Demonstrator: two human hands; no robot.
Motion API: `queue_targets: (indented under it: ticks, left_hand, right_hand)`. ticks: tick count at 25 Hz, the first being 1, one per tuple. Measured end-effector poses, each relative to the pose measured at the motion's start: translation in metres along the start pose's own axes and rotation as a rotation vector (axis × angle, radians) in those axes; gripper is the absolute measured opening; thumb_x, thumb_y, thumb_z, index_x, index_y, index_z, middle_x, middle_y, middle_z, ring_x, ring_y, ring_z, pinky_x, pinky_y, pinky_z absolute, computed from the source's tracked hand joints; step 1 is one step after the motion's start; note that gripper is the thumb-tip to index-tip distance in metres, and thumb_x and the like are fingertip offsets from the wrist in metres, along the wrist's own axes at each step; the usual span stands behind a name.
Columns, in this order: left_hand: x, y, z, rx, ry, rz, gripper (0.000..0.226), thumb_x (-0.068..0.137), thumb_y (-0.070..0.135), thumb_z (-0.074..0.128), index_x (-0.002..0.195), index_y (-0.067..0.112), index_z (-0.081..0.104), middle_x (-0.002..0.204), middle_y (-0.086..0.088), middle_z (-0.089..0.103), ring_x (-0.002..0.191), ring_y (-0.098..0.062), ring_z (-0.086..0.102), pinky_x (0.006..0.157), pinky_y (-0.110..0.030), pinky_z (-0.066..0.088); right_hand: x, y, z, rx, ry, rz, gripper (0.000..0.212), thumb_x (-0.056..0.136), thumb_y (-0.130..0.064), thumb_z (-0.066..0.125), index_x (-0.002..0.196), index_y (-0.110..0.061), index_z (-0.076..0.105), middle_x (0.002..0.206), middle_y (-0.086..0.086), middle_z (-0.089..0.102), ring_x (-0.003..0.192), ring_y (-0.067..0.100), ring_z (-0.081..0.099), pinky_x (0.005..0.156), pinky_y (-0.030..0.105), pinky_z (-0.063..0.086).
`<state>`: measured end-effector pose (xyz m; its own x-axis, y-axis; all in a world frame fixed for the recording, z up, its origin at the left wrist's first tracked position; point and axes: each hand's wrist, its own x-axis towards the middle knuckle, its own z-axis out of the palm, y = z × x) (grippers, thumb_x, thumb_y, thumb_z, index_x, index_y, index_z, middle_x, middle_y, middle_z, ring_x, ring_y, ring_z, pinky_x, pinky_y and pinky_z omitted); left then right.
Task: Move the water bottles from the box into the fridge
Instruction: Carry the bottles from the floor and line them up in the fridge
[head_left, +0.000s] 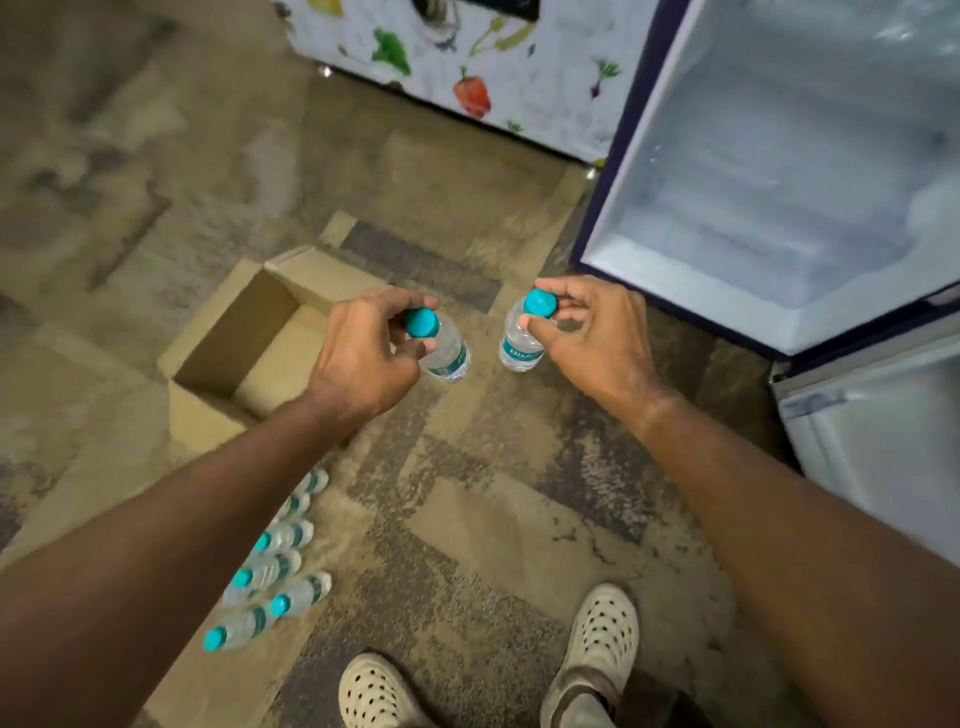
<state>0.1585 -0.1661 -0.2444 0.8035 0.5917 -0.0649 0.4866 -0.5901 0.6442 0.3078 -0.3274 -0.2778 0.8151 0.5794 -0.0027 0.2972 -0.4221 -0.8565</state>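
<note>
Head view, looking down at the floor. We see both arms stretched forward, each hand carrying one small water bottle by its top.

Left hand (363, 353): fingers and thumb curled round the neck of the left bottle (447, 353), just under its teal cap (421, 322). The bottle hangs in the air beside the near edge of the cardboard box (244, 338).

Right hand (587, 332): fingertips and thumb pinch the teal cap (540, 303) of the right bottle (519, 351), which hangs clear of the floor. Its label band faces us; the print is only partly legible.

The box sits open on the floor at left, flaps out. What we can see of its inside is bare cardboard; part of it is hidden by the left hand.

More bottles (275, 571) lie on their sides in a loose row on the floor under the left forearm, teal caps toward us, partly hidden by the arm.

Fridge (779, 182) at upper right, door open, white interior showing. The two held bottles are near it, outside.

A cover printed with vegetables (467, 67) at top centre. Two pale perforated clogs (602, 639) at the bottom edge
</note>
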Motion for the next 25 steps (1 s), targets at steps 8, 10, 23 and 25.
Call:
queue_targets:
  ticks: [8, 10, 23, 25]
  left_hand:
    - [0.074, 0.173, 0.015, -0.025, -0.048, 0.204, 0.037, 0.081, -0.002, 0.07, 0.115, 0.015, 0.07, 0.107, 0.009, 0.064, 0.096, -0.007, 0.063, 0.081, 0.003, 0.04]
    - [0.088, 0.214, 0.017, -0.041, -0.073, 0.252, 0.04, 0.083, -0.005, 0.067, 0.118, 0.014, 0.068, 0.114, 0.006, 0.065, 0.103, -0.007, 0.062, 0.09, -0.006, 0.044]
    - [0.241, 0.439, 0.029, -0.207, -0.038, 0.635, 0.045, 0.085, -0.01, 0.055, 0.124, 0.01, 0.064, 0.118, 0.005, 0.064, 0.11, -0.007, 0.06, 0.095, -0.01, 0.047]
    - [0.272, 0.461, 0.038, -0.24, -0.016, 0.681, 0.045, 0.083, -0.01, 0.054, 0.122, 0.01, 0.065, 0.115, 0.005, 0.064, 0.107, -0.008, 0.062, 0.09, -0.007, 0.047]
  right_hand:
    - [0.038, -0.013, -0.168, 0.037, 0.204, 0.022, 0.035, 0.077, -0.017, 0.08, 0.11, -0.015, 0.073, 0.098, -0.013, 0.068, 0.081, -0.003, 0.065, 0.077, 0.01, 0.053]
    - [0.048, -0.017, -0.206, 0.042, 0.267, 0.015, 0.035, 0.076, -0.017, 0.08, 0.11, -0.015, 0.073, 0.097, -0.015, 0.067, 0.08, -0.006, 0.064, 0.075, 0.007, 0.052]
    - [0.163, -0.059, -0.395, 0.028, 0.68, -0.115, 0.041, 0.077, -0.023, 0.081, 0.116, -0.014, 0.07, 0.103, -0.005, 0.072, 0.078, -0.001, 0.065, 0.079, 0.014, 0.055]
    - [0.19, -0.059, -0.411, 0.021, 0.752, -0.141, 0.04, 0.077, -0.026, 0.08, 0.114, -0.015, 0.071, 0.102, -0.006, 0.071, 0.079, 0.003, 0.067, 0.08, 0.017, 0.056]
